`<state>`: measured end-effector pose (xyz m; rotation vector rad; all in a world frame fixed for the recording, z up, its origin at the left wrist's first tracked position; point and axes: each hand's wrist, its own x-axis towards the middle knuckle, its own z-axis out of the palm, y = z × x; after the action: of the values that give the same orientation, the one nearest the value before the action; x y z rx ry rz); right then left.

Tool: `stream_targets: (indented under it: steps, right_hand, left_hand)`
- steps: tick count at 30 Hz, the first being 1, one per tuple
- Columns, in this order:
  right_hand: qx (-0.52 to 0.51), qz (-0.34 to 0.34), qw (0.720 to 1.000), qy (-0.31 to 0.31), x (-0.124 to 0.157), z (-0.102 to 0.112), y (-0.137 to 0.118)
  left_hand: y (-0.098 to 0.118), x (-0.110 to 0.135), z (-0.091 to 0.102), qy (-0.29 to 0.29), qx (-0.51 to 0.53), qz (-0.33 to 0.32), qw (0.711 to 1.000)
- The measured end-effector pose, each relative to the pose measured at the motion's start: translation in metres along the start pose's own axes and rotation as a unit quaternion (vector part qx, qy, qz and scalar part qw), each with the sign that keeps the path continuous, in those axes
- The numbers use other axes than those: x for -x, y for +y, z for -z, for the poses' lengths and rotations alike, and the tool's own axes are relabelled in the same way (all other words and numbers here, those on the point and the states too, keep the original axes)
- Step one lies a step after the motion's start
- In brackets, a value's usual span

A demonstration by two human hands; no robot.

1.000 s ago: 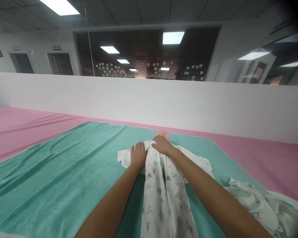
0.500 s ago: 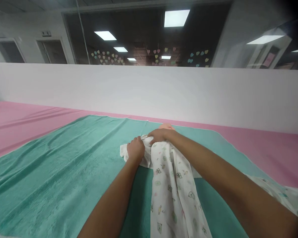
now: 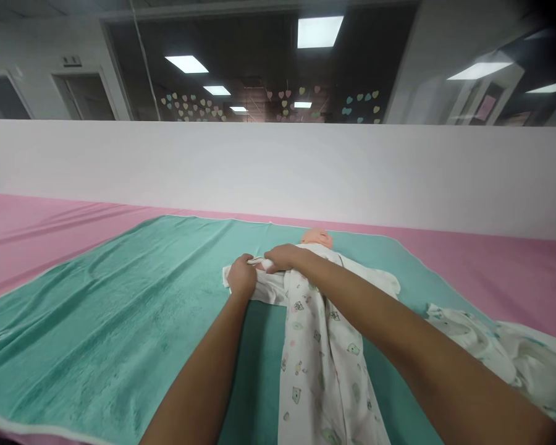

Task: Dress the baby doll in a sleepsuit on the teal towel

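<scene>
A baby doll (image 3: 317, 237) lies on its back on the teal blanket, its head at the far end. White baby clothes printed with small animals (image 3: 315, 340) cover its body and stretch toward me. One plain white sleeve (image 3: 269, 292) extends to the left. My left hand (image 3: 242, 276) is closed around this sleeve near its outer end. Beside it, my right hand (image 3: 282, 257) pinches the sleeve's upper edge, with a bit of the doll's skin-coloured arm showing between the hands. The other sleeve (image 3: 383, 281) lies out to the right, partly behind my right forearm.
The teal blanket (image 3: 157, 321) is spread over a pink sheet (image 3: 50, 228). Crumpled white printed cloth (image 3: 495, 349) lies at the right, near my right forearm. A low white wall (image 3: 259, 167) runs along the back, with dark glass above it.
My right hand has moved left, closer to the left hand. More of the doll's head and the right sleeve now show. The left hand has shifted slightly left, still gripping the sleeve.
</scene>
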<state>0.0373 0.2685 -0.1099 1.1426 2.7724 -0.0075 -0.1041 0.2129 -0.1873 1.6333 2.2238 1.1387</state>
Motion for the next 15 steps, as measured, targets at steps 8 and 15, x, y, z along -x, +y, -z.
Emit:
stream_targets:
  steps: [8,15]
  right_hand:
    - [0.044,-0.013,0.998,0.036,0.038,0.027,0.008]
    - [-0.006,-0.018,0.999,0.045,0.036,0.035,0.004]
  left_hand:
    - [-0.008,-0.005,-0.001,-0.013,0.046,0.006,0.999]
    - [-0.001,0.003,-0.001,0.03,0.057,-0.067,0.996]
